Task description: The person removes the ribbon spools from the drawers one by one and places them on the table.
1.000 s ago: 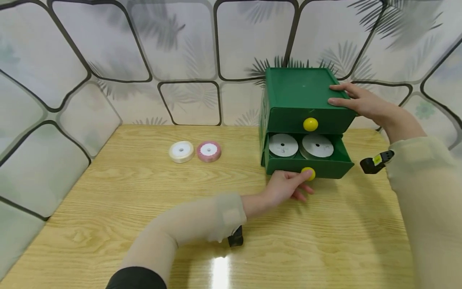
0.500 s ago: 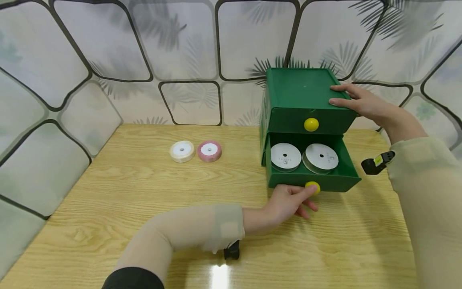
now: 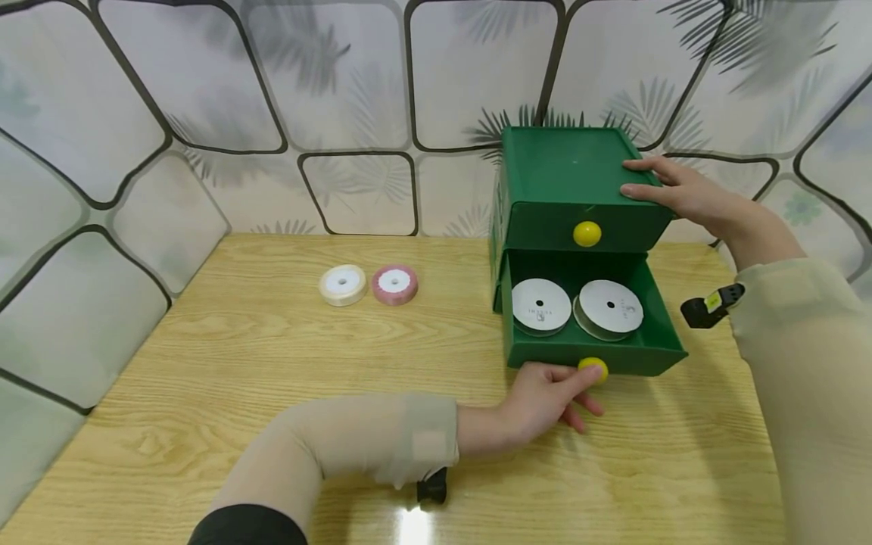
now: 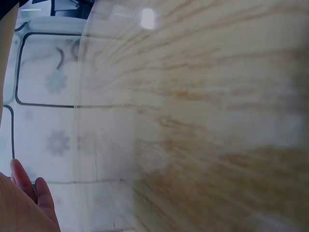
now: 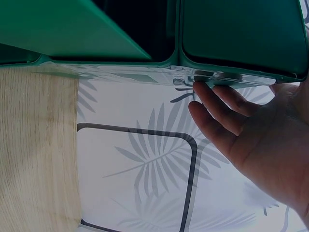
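A green two-drawer box (image 3: pixel 572 166) stands at the right against the wall. Its lower drawer (image 3: pixel 593 354) is pulled out, and two white-faced ribbon spools lie inside, a left spool (image 3: pixel 541 304) and a right spool (image 3: pixel 608 308). My left hand (image 3: pixel 541 405) pinches the lower yellow knob (image 3: pixel 594 369) between thumb and fingers. In the left wrist view only part of the left hand (image 4: pixel 34 198) shows, and the knob is out of sight. My right hand (image 3: pixel 688 193) rests over the box's top right edge. Straight fingers (image 5: pixel 219 108) touch its side in the right wrist view.
The upper drawer is closed, with its own yellow knob (image 3: pixel 587 234). Left of the box, a cream ribbon roll (image 3: pixel 343 285) and a pink ribbon roll (image 3: pixel 394 284) lie side by side on the wooden table (image 3: pixel 259 356). A patterned wall covering (image 3: pixel 361 193) rises behind the table.
The lower drawer has slid farther out toward me with my left hand on its knob, bringing more of both spools into view. My right hand has stayed on the box.
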`<state>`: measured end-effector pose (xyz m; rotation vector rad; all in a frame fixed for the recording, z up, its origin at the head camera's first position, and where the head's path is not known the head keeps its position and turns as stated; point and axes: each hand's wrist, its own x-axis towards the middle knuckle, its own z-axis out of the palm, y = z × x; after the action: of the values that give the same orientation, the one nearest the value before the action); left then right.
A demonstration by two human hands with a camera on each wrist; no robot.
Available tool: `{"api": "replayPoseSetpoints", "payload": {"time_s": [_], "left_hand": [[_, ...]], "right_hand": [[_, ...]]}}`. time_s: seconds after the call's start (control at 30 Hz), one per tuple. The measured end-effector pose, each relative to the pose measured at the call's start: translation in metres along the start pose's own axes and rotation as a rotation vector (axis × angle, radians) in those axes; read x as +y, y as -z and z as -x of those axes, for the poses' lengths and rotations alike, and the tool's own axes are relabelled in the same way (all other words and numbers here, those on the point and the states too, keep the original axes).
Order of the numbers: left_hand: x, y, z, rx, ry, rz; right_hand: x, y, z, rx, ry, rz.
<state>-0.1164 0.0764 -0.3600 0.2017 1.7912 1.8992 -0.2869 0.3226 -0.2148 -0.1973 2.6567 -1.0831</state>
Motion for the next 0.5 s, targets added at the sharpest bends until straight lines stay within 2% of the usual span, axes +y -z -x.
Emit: {"api": "replayPoseSetpoints", "payload": {"time_s": [0.37,0.5], "left_hand": [[-0.0051,-0.0010,0.0038,-0.021,-0.007,0.027],[-0.0050,0.0028,0.0044,-0.056,-0.012,0.023]], "right_hand": [[0.0005,-0.0001,0.0001,0.001,-0.002,-0.004],[0.0002,-0.0006,0.0000,0.001,0.000,-0.007]]}}
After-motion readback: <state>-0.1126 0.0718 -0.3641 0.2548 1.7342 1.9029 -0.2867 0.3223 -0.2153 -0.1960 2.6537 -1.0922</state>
